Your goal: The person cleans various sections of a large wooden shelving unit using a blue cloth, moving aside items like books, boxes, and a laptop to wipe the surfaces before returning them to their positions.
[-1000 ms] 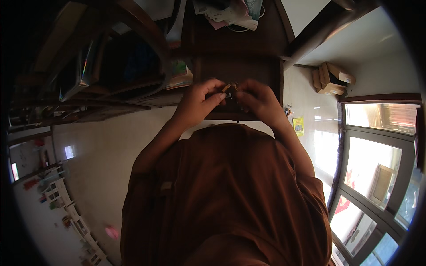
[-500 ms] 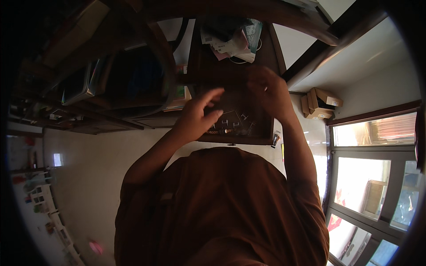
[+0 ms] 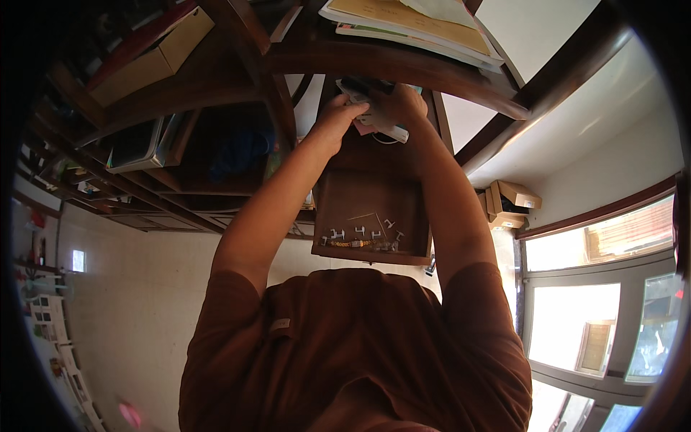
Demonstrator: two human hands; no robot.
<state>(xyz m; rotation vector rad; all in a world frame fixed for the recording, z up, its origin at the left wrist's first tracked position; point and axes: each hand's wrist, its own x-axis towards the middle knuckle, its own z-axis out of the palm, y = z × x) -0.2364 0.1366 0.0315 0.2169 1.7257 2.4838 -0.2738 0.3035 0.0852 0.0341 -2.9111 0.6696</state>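
Observation:
Both arms reach forward to a pile of papers and packets [image 3: 392, 132] on the dark wooden surface beneath the shelf. My left hand [image 3: 337, 122] closes on the pile's left edge, thumb on top. My right hand [image 3: 403, 106] grips its right side, with the fingers partly hidden. A dark item lies between the hands, too shaded to name. Nearer to me is a pulled-out wooden drawer [image 3: 371, 194]. Along its front lie several small white H-shaped pieces [image 3: 360, 231], a string of orange beads [image 3: 342, 244] and thin sticks [image 3: 362, 216].
A shelf board [image 3: 403, 68] crosses above my hands, bearing a stack of papers and envelopes [image 3: 417, 25]. Shelving with a flat tin [image 3: 140, 147] and a cardboard box [image 3: 155, 65] stands at left. Cardboard boxes [image 3: 504, 201] sit by the right wall near a window door [image 3: 576, 324].
Both hands have moved forward from over the drawer to the paper pile and taken hold of it. The view has shifted, showing more of the upper shelf and the drawer's inside.

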